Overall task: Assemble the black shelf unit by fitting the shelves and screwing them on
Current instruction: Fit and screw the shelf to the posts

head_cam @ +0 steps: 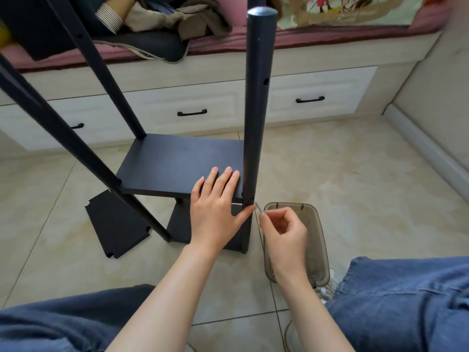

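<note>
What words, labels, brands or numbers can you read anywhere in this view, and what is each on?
No readable text anywhere.
Black shelf unit: plain, no markings.
Colourful printed fabric on the bed: pictures only; any lettering too blurred.
Translucent grey plastic tray: no label visible.
Thin silver metal tool pinched by the right hand: too small to tell.

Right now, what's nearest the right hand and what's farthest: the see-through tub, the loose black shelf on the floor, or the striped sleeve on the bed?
1. See-through tub: beneath the right hand pinching a thin metal tool.
2. Loose black shelf: on the floor, far left.
3. Striped sleeve: on the bed, far back.
</note>
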`<state>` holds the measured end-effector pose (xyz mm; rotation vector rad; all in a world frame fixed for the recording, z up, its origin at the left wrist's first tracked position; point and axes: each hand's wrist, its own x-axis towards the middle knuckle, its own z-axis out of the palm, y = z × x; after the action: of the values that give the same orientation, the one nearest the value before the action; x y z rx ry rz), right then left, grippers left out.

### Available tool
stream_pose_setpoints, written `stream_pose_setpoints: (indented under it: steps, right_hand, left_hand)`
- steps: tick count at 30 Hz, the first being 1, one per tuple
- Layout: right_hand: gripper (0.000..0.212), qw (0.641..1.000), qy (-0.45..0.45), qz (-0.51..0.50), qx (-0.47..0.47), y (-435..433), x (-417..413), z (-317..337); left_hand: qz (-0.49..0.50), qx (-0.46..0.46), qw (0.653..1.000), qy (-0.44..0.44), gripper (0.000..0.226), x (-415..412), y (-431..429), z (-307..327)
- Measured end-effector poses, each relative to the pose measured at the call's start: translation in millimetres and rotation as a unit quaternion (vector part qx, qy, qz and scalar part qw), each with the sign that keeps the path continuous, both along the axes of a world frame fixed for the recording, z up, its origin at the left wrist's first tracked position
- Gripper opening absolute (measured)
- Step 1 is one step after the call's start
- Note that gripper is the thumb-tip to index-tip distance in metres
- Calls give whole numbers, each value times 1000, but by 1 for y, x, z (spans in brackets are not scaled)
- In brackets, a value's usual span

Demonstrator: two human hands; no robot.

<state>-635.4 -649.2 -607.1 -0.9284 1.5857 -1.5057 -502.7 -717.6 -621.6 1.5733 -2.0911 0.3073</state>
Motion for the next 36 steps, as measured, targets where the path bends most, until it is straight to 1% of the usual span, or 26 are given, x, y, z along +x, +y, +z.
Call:
stream_pose_setpoints:
  steps: [4,11,16,22,26,28,30,32,34,35,36]
  right_hand:
    - [13,1000,9,13,2,-4,0,3]
    - [13,1000,-10,14,12,-7,0,5]
    - [10,999,-34,23,22,-9,-1,7]
    - [10,998,31,35,31,-11,-3,16]
    - [10,996,61,44,39,-14,-3,23]
    - [9,996,62,47,47,-18,-2,26]
    - [9,995,60,51,53,-21,-3,27]
    - [9,995,59,52,55,-22,-3,28]
    - [9,995,62,54,56,-23,-3,28]
    - [9,995,66,56,57,-23,-2,28]
    - [9,994,72,58,58,-24,-2,28]
  left_hand:
    - [3,17,1000,-4,77,-1,3,2]
    - [8,-15,1000,27,70,-5,9,-5]
    - [3,4,1000,29,71,-5,10,-4]
    - [7,47,998,49,74,-7,14,4]
    - [-2,73,994,75,71,-8,17,11]
    - [-9,88,991,101,67,-8,19,13]
    - [-19,80,988,130,60,-8,23,13]
    - [-35,32,984,170,47,-8,30,8]
    - [-59,-39,972,222,25,-12,41,-1]
    - [-68,-54,965,246,17,-15,47,-4]
    - [-66,-43,957,281,15,-19,53,-7]
